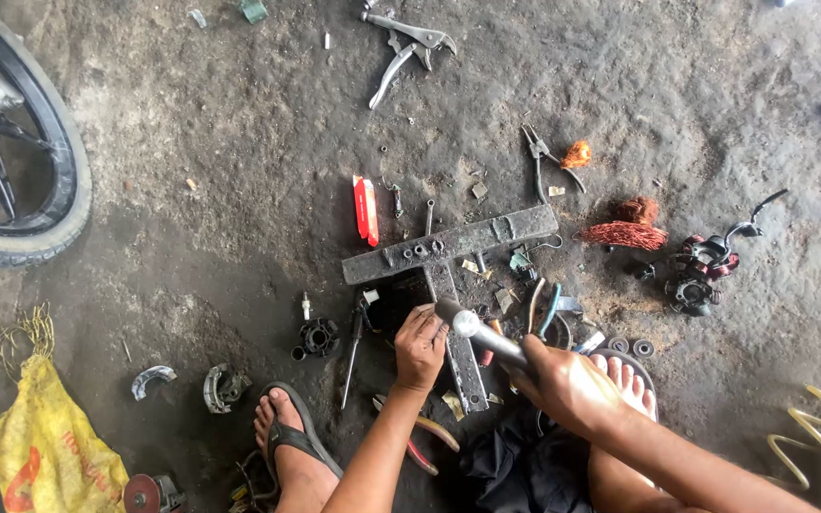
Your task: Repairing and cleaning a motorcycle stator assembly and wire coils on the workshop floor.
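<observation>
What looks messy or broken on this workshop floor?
Loose copper wire lies in frayed clumps on the bare ground right of the T-shaped metal bar, beside a stripped coil part. Pliers and small parts lie scattered around.

One view only, from the head, looking almost straight down at the oily concrete floor (192, 171) from squatting height. It sits close over the person's own forearms and sandalled feet, which enter from the bottom edge. The T-shaped steel bar (448, 249) lies near centre, and a motorcycle wheel (21, 171) clips the left edge (the far side of the floor runs along the top).
</observation>
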